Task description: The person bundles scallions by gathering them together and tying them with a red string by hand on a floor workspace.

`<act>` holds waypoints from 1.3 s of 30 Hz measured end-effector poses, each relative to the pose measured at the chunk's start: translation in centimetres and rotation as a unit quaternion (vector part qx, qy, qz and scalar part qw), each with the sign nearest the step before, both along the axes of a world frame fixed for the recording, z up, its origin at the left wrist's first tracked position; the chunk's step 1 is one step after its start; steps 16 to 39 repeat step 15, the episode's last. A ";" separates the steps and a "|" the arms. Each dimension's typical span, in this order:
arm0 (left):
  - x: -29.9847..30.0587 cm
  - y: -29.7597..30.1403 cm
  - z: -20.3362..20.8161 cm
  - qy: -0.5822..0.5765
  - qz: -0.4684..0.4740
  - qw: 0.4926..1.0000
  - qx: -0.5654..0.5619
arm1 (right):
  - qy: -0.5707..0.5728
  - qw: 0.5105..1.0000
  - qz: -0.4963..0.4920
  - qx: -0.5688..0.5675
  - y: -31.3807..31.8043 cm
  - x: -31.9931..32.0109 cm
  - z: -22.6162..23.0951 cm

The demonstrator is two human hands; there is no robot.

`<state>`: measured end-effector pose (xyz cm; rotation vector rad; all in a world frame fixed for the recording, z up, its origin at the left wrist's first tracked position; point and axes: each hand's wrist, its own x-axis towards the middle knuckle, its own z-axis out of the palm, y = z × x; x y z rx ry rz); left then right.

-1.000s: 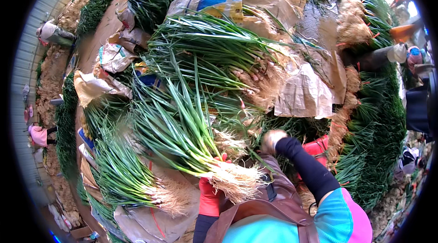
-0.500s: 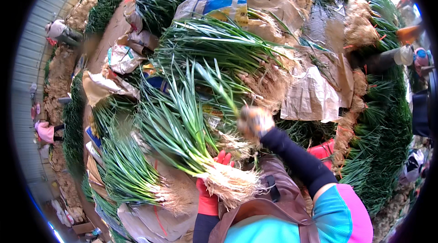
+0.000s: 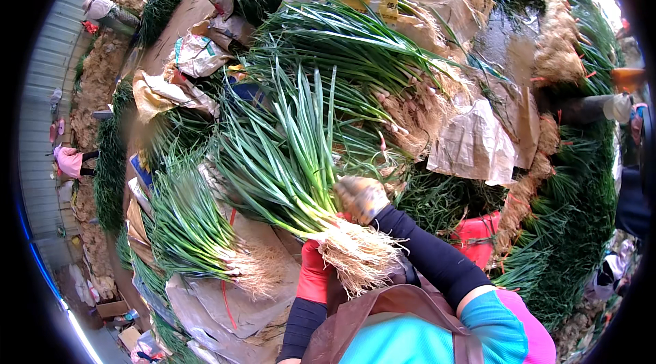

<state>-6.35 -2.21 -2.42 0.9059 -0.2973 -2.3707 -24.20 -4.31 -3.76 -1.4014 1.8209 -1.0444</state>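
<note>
My left hand, in a red glove, is closed around the base of a bunch of green garlic. Its long leaves point up and away, while the pale, stringy roots hang toward my apron. Against the right side of the same stems is my right hand in a soiled, patterned glove. Its fingers are curled in at the stalks and partly hidden. A smaller heap of green garlic lies to the left, and a larger pile with pinkish bulbs lies beyond the bunch.
Brown paper sheeting lies under the left heap. A red plastic object sits right of my forearm. Tied bundles line the right side, roots outward. Paper sacks lie around the pile. Several other people, one in pink, are at far left.
My right hand has come down and left from above the roots, bringing a stalk against the bunch. My left hand still grips the bunch. The whole view has shifted slightly.
</note>
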 end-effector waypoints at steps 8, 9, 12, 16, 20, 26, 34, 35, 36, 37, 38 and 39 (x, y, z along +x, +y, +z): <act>-1.9 0.1 1.2 0.102 0.007 0.995 0.001 | 0.050 0.918 0.180 0.349 8.8 -6.2 -6.5; -1.7 0.2 0.7 0.094 0.005 0.995 0.014 | 0.086 0.922 0.150 0.346 10.1 -7.3 -5.8; -1.3 0.5 -0.3 0.124 0.009 0.992 -0.029 | 0.189 0.923 0.074 0.326 12.8 -9.0 -0.1; -0.8 0.9 -3.3 0.086 0.010 0.995 0.045 | -0.160 0.969 -0.158 0.102 12.5 -9.0 3.5; -0.8 0.9 -3.3 0.086 0.010 0.995 0.045 | -0.160 0.969 -0.158 0.102 12.5 -9.0 3.5; -0.8 0.9 -3.3 0.086 0.010 0.995 0.045 | -0.160 0.969 -0.158 0.102 12.5 -9.0 3.5; -0.8 0.9 -3.3 0.086 0.010 0.995 0.045 | -0.160 0.969 -0.158 0.102 12.5 -9.0 3.5; -0.8 0.9 -3.3 0.086 0.010 0.995 0.045 | -0.160 0.969 -0.158 0.102 12.5 -9.0 3.5; -0.8 0.9 -3.3 0.086 0.010 0.995 0.045 | -0.160 0.969 -0.158 0.102 12.5 -9.0 3.5; -0.8 0.9 -3.3 0.086 0.010 0.995 0.045 | -0.160 0.969 -0.158 0.102 12.5 -9.0 3.5; -0.8 0.9 -3.3 0.086 0.010 0.995 0.045 | -0.160 0.969 -0.158 0.102 12.5 -9.0 3.5; -0.8 0.9 -3.3 0.086 0.010 0.995 0.045 | -0.160 0.969 -0.158 0.102 12.5 -9.0 3.5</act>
